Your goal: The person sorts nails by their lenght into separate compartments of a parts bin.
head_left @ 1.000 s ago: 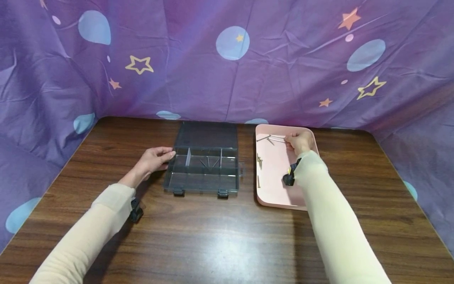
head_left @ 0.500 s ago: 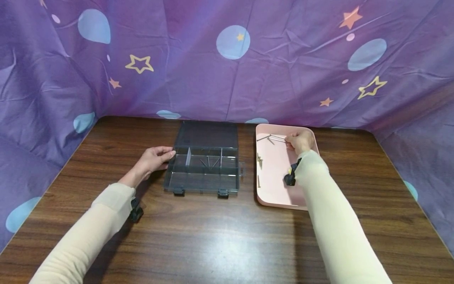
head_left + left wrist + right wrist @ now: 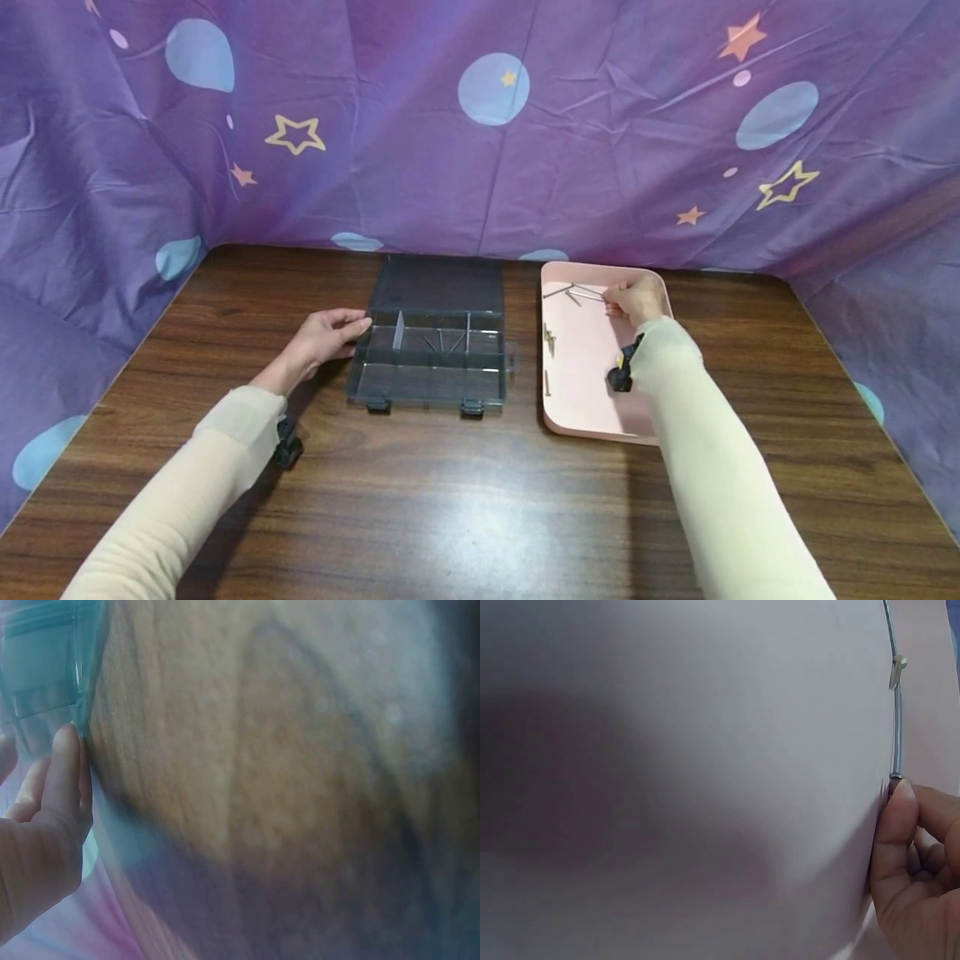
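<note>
A grey clear compartment box point(image 3: 431, 371) lies open on the wooden table point(image 3: 465, 500), its lid point(image 3: 438, 283) flat behind it, with a few thin nails point(image 3: 442, 342) in a middle cell. My left hand point(image 3: 333, 332) rests with straight fingers against the box's left wall; the left wrist view has the left hand point(image 3: 52, 787) at the box point(image 3: 45, 667) corner. My right hand point(image 3: 630, 298) sits in the far end of a pink tray point(image 3: 585, 400), fingers curled at the end of a long nail point(image 3: 583, 292). In the right wrist view a fingertip point(image 3: 900, 799) meets the head of that nail point(image 3: 897, 735).
Small screws point(image 3: 549, 337) and another short one point(image 3: 547, 383) lie along the tray's left side. Purple star-patterned cloth point(image 3: 480, 150) walls in the table at the back and both sides. Bare wood spreads in front of the box and tray.
My right forearm has shifted slightly to the right; the hand stays at the long nails. The left hand and the box have not moved.
</note>
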The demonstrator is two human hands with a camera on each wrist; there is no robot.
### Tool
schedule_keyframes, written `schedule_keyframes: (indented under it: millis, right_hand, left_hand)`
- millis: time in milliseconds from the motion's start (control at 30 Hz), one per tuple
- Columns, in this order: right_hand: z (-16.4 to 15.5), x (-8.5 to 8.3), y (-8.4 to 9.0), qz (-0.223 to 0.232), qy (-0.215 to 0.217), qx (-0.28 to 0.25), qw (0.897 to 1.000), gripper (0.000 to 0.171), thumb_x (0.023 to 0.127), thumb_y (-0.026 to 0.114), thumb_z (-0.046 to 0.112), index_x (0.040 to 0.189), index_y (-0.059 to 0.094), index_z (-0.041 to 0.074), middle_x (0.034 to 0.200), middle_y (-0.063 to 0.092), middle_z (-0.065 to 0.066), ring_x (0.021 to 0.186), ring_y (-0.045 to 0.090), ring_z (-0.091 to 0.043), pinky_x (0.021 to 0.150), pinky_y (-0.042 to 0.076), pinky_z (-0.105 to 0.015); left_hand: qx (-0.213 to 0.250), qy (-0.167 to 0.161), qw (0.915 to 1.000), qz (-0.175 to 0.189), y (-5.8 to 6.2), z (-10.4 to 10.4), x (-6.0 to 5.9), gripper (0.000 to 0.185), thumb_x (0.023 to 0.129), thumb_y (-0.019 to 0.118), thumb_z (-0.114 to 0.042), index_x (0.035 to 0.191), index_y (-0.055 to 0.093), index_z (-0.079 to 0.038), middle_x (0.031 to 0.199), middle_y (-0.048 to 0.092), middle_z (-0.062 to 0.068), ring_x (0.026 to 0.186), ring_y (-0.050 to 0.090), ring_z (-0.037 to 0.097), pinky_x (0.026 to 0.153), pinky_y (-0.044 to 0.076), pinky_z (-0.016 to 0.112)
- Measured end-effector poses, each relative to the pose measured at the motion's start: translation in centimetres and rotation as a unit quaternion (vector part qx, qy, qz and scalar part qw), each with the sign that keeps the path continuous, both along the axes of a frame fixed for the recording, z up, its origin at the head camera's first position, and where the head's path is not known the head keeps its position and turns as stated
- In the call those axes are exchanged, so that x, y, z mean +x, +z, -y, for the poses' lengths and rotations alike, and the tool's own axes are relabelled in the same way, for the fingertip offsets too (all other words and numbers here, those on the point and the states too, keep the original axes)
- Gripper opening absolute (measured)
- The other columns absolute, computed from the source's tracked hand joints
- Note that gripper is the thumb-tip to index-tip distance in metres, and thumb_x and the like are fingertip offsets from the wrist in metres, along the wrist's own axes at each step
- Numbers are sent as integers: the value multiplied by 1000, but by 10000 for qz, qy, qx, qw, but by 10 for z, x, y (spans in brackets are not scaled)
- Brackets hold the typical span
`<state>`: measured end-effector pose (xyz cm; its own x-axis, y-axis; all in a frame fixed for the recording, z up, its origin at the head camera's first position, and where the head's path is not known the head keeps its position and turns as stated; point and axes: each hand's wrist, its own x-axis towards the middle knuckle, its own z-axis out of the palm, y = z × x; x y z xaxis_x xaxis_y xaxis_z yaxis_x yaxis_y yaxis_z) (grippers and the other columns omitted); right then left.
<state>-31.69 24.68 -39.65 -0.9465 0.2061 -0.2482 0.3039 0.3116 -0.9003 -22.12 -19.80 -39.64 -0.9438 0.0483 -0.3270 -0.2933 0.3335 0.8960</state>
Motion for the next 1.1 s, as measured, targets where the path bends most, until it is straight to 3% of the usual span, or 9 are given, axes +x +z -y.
schedule_keyframes:
  millis: [333,667,1100]
  right_hand:
    - [-8,-3,-2,-39,460,121,9989,25,84,59,-9,64,65,5,50,55,6,44,54,-2,48,52,-17]
    - [-10,-2,-6,-61,717,202,9972,10,89,54,-6,80,57,-5,52,53,8,45,51,0,45,48,-13]
    - [-10,10,6,-133,793,80,9967,15,92,48,-4,77,51,-2,55,53,7,48,51,-1,47,48,-14]
  left_hand:
    - [-41,-25,10000,-81,-1,1,1,49,97,53,-22,137,43,4,137,46,21,96,53,2,76,51,14]
    - [-11,-31,9999,-107,0,1,1,48,97,53,-22,136,44,5,133,50,20,88,53,-3,76,52,15]
    - [-42,-12,9999,-94,0,0,1,49,97,53,-23,136,44,4,134,48,21,92,54,2,77,52,15]
